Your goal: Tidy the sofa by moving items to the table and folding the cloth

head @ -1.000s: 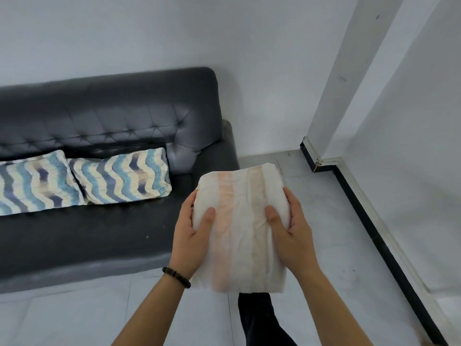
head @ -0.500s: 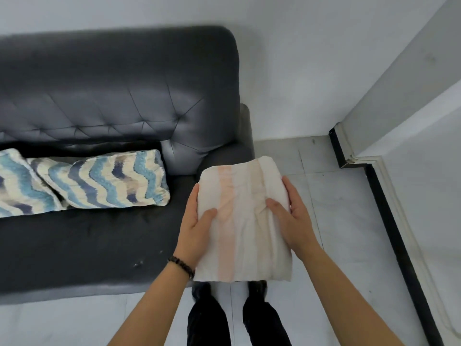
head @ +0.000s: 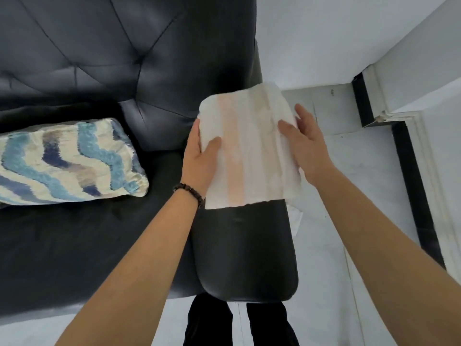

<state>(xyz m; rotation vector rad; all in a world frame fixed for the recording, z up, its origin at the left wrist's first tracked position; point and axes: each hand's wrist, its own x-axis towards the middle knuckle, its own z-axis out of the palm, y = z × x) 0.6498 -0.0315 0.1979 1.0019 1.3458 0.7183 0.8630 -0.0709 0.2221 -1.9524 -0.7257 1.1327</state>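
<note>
Gripping the folded cloth (head: pixel 249 151) at either edge, the left hand (head: pixel 199 158) and right hand (head: pixel 308 146) each press a thumb onto its soft, crinkled white-and-peach stripes. It lies over the rounded, glossy black armrest (head: pixel 247 250) of the sofa (head: pixel 124 58), near a fuzzy wave-patterned cushion (head: pixel 67 161).

Home living room, likely, dark tufted leather sofa (head: pixel 129 58), wavy blue patterned cushion (head: pixel 67 161), pale tiled floor (head: pixel 349 196), white walls, black skirting (head: pixel 409 176)

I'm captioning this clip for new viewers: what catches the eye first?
A folded white cloth with a peach stripe, held at its sides by the left hand and right hand over the armrest of the black sofa. Left of it, a blue wavy-striped pillow lies on the seat.
</note>
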